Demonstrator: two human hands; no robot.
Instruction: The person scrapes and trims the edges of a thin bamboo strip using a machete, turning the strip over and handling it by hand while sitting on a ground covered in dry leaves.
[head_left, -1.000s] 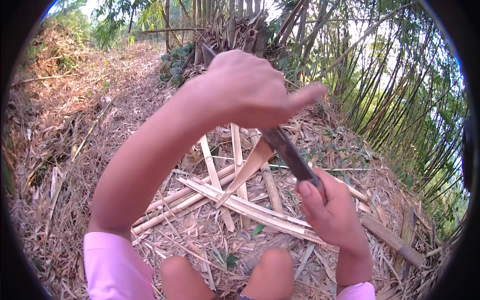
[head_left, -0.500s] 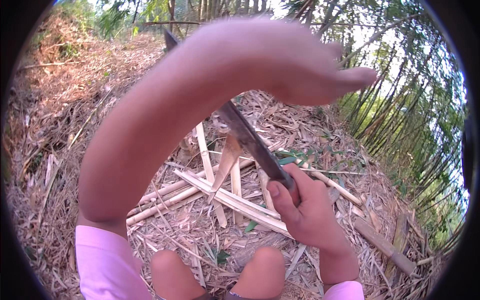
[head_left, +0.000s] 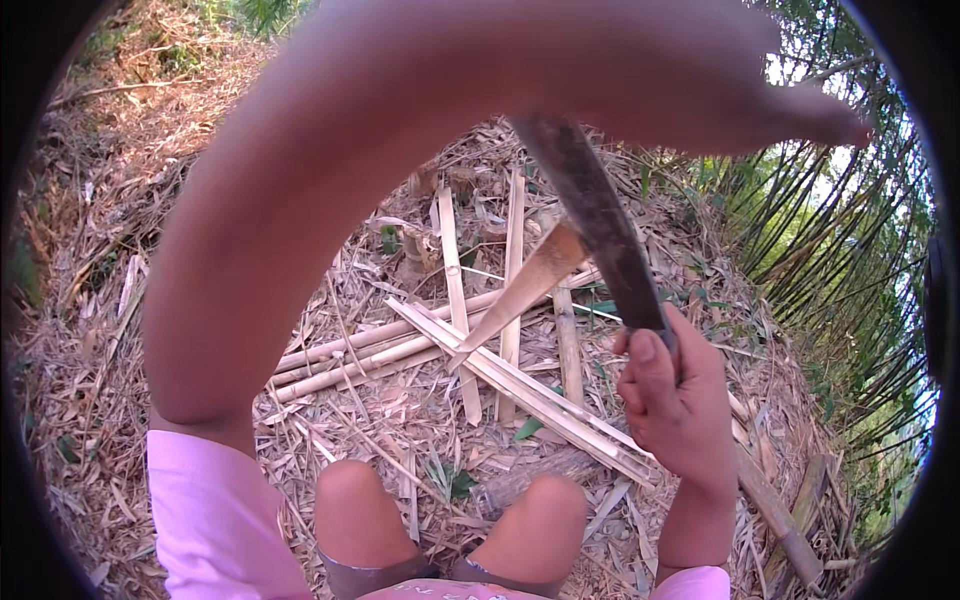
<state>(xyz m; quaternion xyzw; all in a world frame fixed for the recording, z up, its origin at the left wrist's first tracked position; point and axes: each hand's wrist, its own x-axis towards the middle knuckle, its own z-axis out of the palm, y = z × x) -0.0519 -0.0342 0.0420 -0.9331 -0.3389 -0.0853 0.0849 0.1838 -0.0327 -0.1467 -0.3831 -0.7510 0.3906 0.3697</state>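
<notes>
My right hand [head_left: 672,395] is closed around the handle of a machete [head_left: 605,220]. Its dark blade slants up and left, and its far end is hidden behind my left arm. A split bamboo strip [head_left: 525,290] meets the blade at its broad upper end and narrows toward the ground. My left hand [head_left: 690,80] is raised close in front at the top, slightly blurred, with a finger or thumb stretched out to the right. Nothing shows in it. Below lie pale split bamboo strips [head_left: 530,395], crossing upright strips [head_left: 457,290].
Bamboo poles [head_left: 375,368] lie to the left of the strips, and a thicker piece [head_left: 775,515] lies at the lower right. Dry leaves [head_left: 90,330] cover the ground. Bamboo stems [head_left: 800,240] stand on the right. My bent knees [head_left: 545,515] are at the bottom.
My left arm has come closer and higher, its hand further right. My right hand has shifted right with the machete, whose blade now stands steeper. The whole view has tilted downward.
</notes>
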